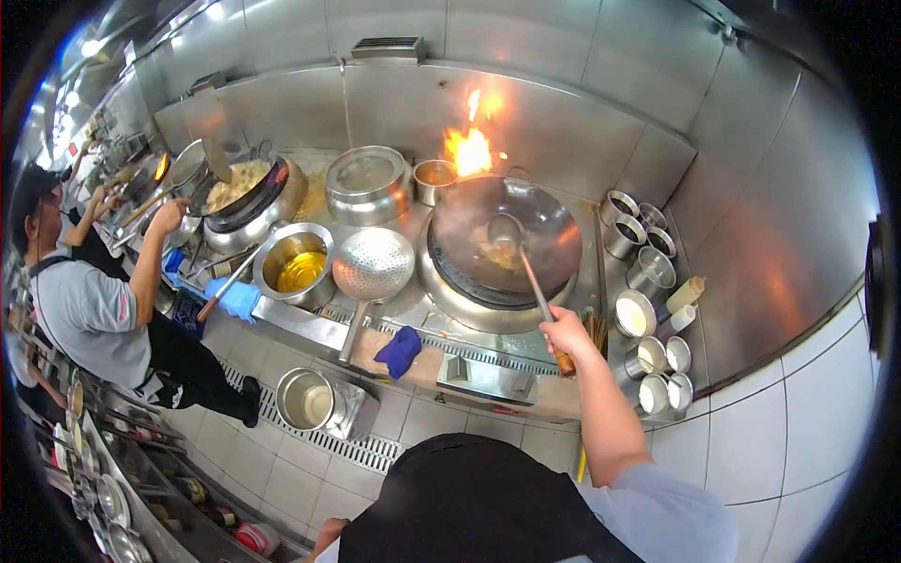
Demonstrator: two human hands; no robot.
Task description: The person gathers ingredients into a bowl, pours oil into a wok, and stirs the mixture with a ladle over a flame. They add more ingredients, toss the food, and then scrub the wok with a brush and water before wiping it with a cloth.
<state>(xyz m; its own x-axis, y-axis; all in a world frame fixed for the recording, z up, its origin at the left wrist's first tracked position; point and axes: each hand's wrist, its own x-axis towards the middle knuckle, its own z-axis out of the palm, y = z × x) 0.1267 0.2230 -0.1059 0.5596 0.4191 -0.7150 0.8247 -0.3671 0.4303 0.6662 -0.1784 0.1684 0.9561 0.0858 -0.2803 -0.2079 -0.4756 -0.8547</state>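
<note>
My right hand [566, 334] is closed around the wooden end of a long-handled ladle [531, 274]. The ladle's bowl rests inside a large dark wok [552, 218], next to a small heap of light brown food [502, 252] partly veiled by steam or smoke. Behind the wok's far left rim, a tall flame [469, 152] rises. Down at the bottom edge, beside my black apron, only a bit of my left hand [330, 533] shows; its fingers are hidden.
Left of the wok lie a perforated skimmer [374, 265], a pot of yellow oil [294, 244] and a purple cloth [401, 352]. Seasoning containers [635, 313] line the right side. A metal bucket [305, 399] stands below the counter. A co-worker [99, 305] works at another wok, left.
</note>
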